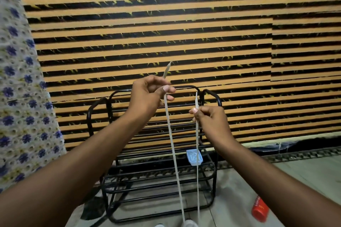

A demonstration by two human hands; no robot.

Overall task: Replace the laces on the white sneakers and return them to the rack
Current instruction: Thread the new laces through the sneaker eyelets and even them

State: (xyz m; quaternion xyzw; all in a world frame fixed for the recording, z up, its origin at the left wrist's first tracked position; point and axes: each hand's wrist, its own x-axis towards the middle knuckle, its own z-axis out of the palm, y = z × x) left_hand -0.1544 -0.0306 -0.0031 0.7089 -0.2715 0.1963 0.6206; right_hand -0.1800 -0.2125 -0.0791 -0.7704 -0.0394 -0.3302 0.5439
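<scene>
A white flat lace point(173, 153) runs in two strands from the bottom edge up to my raised hands. My left hand point(147, 96) pinches the left strand near its end, and the tip sticks up above the fingers. My right hand point(210, 120) pinches the right strand just below its tip. Both strands lead down to a white sneaker point(189, 224), of which only a sliver shows at the bottom edge. Behind the hands stands the black metal shoe rack point(208, 186) with several wire shelves.
A small pale blue plastic tray point(192, 160) lies on a rack shelf. A red bottle point(260, 209) lies on the floor at the right. A striped orange and black wall hanging is behind, and a flowered cloth point(20, 97) hangs at the left.
</scene>
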